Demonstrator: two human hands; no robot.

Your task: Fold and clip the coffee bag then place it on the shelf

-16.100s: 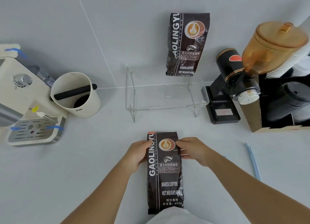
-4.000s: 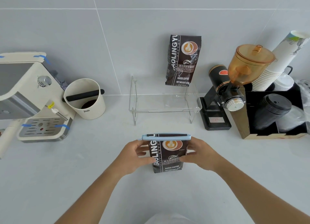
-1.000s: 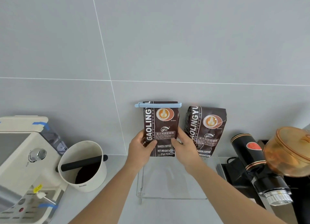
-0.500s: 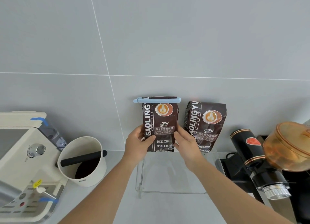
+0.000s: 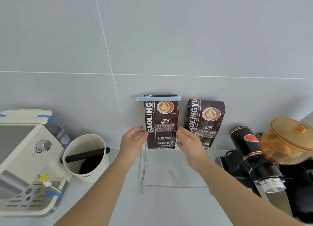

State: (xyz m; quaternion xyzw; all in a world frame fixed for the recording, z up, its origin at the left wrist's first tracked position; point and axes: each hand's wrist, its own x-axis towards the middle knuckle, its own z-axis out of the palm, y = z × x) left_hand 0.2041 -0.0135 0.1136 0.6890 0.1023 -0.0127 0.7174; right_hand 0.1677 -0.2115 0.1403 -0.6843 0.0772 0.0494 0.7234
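Fingertips first: the left hand (image 5: 133, 142) has its fingers loosely spread against the left edge of the coffee bag (image 5: 160, 122), and the right hand (image 5: 188, 141) mirrors it on the right edge, fingers extended and lightly pressing — a flat two-sided steadying touch, not a wrap-around grip. Whether the pads are pinching the foil or only resting on it is hard to say from this angle. The bag stands upright on the far part of the clear acrylic shelf (image 5: 144, 175), its back to the grey tiled wall (image 5: 152, 39), with the blue clip (image 5: 158, 98) closed across the folded top. Just to its right stands a second coffee bag (image 5: 204, 122), close but apparently not touching. The fold and clip look done, so this is the release — and the way to do it well is to check the base sits flat, let the bag lean on the wall, then ease both hands off together, sideways and toward the near edge, so neither bag gets nudged.
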